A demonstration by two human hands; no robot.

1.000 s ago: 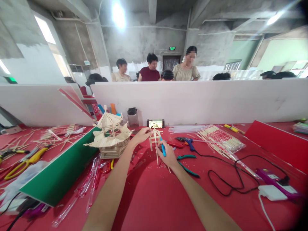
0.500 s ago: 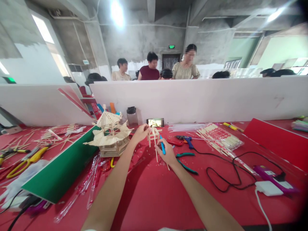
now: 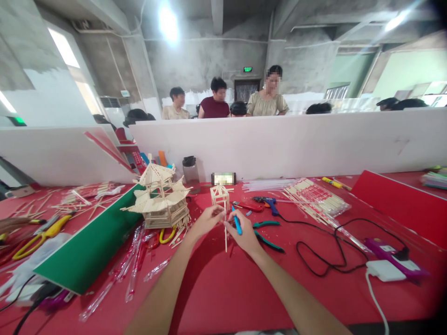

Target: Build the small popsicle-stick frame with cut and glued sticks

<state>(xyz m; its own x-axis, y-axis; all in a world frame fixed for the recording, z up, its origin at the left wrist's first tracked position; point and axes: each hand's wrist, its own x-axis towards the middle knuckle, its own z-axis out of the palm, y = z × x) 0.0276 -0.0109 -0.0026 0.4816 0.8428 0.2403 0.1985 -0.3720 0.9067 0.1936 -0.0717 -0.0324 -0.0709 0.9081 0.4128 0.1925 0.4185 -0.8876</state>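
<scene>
My right hand (image 3: 243,232) is closed round a blue pen (image 3: 237,222) and also grips a thin wooden stick (image 3: 226,242), which points toward me. Close beside it, my left hand (image 3: 208,222) pinches the upper part of the same stick; its fingertips are small and partly hidden. Just beyond the hands stands a small open frame of sticks (image 3: 220,197) with a peaked top. To the left is a larger pavilion model (image 3: 162,197) built of sticks, with tiered roofs. A phone (image 3: 223,178) leans behind the small frame.
Right of my hands lie green-handled pliers (image 3: 268,237), a blue glue gun (image 3: 270,204) and its black cable. A green board (image 3: 87,246) stands at left, near another person's hand (image 3: 16,224). A lidded bottle (image 3: 190,174) stands by the white partition (image 3: 296,144).
My left hand has come back from the small stick frame toward me and now meets the stick at my right hand. Another person's hand has appeared at the far left.
</scene>
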